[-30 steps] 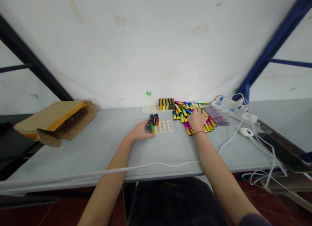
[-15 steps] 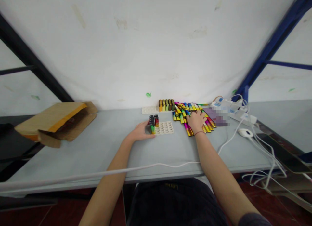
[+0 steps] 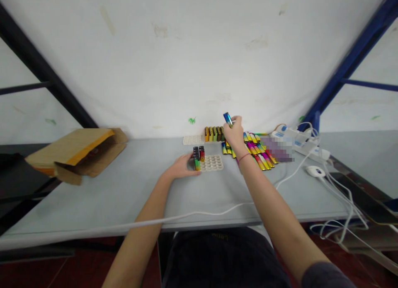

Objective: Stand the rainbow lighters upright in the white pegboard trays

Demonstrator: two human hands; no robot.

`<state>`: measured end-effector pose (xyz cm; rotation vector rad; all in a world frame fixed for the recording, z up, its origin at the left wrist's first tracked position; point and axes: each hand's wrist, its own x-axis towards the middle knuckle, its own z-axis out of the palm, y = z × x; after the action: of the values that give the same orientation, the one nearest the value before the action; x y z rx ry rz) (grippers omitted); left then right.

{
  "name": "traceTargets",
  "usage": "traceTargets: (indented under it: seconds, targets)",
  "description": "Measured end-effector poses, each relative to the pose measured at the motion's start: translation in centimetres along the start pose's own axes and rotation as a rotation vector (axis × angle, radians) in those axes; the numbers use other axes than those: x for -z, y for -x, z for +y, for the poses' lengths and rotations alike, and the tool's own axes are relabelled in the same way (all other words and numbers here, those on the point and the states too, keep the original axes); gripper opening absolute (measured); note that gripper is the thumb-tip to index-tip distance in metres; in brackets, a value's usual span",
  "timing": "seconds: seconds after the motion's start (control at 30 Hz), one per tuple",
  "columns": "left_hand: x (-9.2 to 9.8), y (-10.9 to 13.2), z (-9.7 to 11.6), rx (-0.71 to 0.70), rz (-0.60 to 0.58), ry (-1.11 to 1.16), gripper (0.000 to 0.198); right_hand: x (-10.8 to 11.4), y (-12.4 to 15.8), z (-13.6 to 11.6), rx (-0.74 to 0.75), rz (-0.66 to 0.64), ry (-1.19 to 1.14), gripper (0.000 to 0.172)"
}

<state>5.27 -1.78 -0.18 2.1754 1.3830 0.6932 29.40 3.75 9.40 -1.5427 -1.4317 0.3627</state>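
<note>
My left hand [image 3: 181, 166] is curved round the left end of a pale tray [image 3: 214, 163] with rows of round hollows, its thumb along the front edge. Several slim dark-topped tubes [image 3: 197, 159], green and red lower down, stand upright in that end beside my fingers. Raised above the table, my right hand [image 3: 234, 131] pinches a shiny blue-and-gold tube [image 3: 228, 119], tilted with one end pointing up and left. Below it lies a pile of loose metallic rainbow tubes [image 3: 264, 160], partly hidden by my wrist. I cannot make out exactly what kind of tubes they are.
At the back, a second pale tray [image 3: 193, 140] lies beside a block of upright tubes [image 3: 214, 134]. An open cardboard box [image 3: 74, 151] is on the left. Power strips [image 3: 298, 141], a white mouse [image 3: 315, 171] and cables are on the right. A white cable [image 3: 199, 214] crosses the front.
My right hand has lifted from the loose pile, up and to the left, with a blue-and-gold tube now in its fingers. My left hand stays at the tray.
</note>
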Motion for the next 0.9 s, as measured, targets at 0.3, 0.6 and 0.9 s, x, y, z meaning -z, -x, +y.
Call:
traceTargets:
  seconds: [0.3, 0.6, 0.9]
  targets:
    - [-0.2, 0.1, 0.0, -0.003, -0.001, -0.037, 0.089, -6.4, 0.9, -0.7, 0.039, 0.354, -0.273, 0.049]
    - [-0.2, 0.1, -0.1, -0.003, 0.002, -0.045, 0.091, -4.7, 4.5, 5.6, 0.01, 0.362, -0.142, 0.047]
    - [-0.1, 0.0, 0.1, -0.013, -0.01, -0.049, 0.094, -3.9, 8.1, 5.8, -0.12, 0.062, -0.433, 0.051]
